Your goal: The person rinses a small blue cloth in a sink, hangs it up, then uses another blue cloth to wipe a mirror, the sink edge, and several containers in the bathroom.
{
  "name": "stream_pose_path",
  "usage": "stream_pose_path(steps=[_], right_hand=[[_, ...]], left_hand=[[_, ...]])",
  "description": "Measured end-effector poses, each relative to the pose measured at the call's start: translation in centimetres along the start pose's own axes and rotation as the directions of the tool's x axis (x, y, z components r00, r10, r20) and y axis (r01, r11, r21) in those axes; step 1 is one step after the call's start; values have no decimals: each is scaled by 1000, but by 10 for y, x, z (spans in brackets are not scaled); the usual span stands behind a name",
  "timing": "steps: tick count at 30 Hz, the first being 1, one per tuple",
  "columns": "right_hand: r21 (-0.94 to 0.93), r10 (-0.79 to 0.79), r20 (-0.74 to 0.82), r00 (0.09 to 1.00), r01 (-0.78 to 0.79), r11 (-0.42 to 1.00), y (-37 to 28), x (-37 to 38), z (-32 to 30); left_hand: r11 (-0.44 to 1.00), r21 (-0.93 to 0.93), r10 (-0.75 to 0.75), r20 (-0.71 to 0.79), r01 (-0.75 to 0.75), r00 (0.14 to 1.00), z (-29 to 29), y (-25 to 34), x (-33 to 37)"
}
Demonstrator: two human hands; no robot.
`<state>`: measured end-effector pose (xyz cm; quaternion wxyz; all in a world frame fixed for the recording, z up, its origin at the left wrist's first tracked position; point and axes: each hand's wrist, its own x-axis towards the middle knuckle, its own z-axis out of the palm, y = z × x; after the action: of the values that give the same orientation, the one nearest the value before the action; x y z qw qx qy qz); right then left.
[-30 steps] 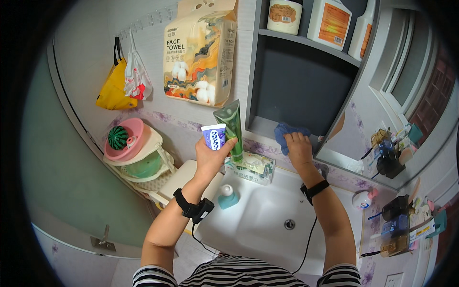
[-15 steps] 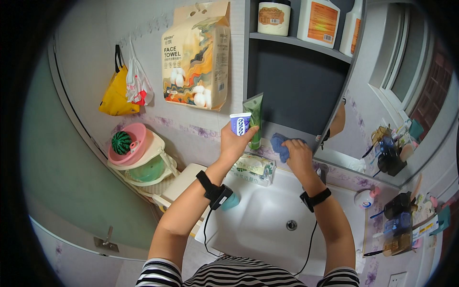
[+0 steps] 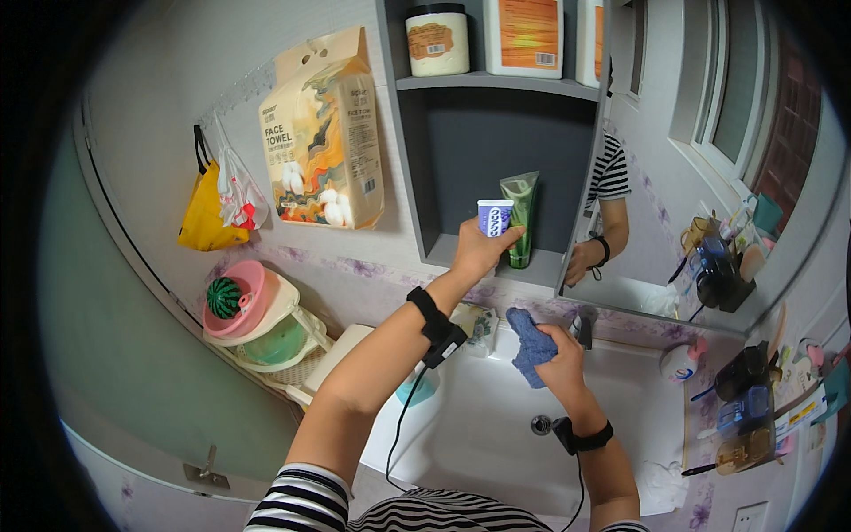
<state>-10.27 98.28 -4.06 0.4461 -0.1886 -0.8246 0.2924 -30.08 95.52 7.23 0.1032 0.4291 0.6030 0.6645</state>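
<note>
My left hand (image 3: 477, 249) is closed around two upright tubes at the front of the grey cabinet's lower compartment (image 3: 479, 133). One is a short purple-and-white tube (image 3: 495, 216); the other is a taller green tube (image 3: 523, 213), its flat end up and its base at the compartment floor. Whether that base rests on it I cannot tell. Over the white sink (image 3: 479, 417), my right hand (image 3: 564, 362) grips a crumpled blue cloth (image 3: 532, 346), with the rest of it hanging out past the fingers.
On the shelf above stand a black-lidded jar (image 3: 437, 44) and two white bottles with orange labels. A mirror (image 3: 656, 177) adjoins the cabinet on the right. Behind the sink are a tissue pack (image 3: 479, 328) and a faucet (image 3: 582, 326). Toiletry holders (image 3: 745, 408) line the right wall.
My left hand has carried both tubes right, from before the wall edge into the cabinet opening. My right hand has drawn the blue cloth from the cabinet's bottom ledge to over the sink.
</note>
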Motion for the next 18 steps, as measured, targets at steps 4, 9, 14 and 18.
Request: stream_pose_path(steps=[4,9,14,18], right_hand=[[42,4,-55,998,-2,999,4,-5,-10],[83,58,-88,994,-51,995,12,-6,-20],[100,71,-70,995,-64,993,18,-9,-15],[112,41,-65,997,-34,993,15,-10,-11]], left_hand=[[996,4,-95,21,95,995,29,-7,10],[993,20,-120,124,119,985,48,-7,17],[993,28,-114,192,111,975,55,-5,19],[998,-40,-39,187,47,982,52,-13,16]])
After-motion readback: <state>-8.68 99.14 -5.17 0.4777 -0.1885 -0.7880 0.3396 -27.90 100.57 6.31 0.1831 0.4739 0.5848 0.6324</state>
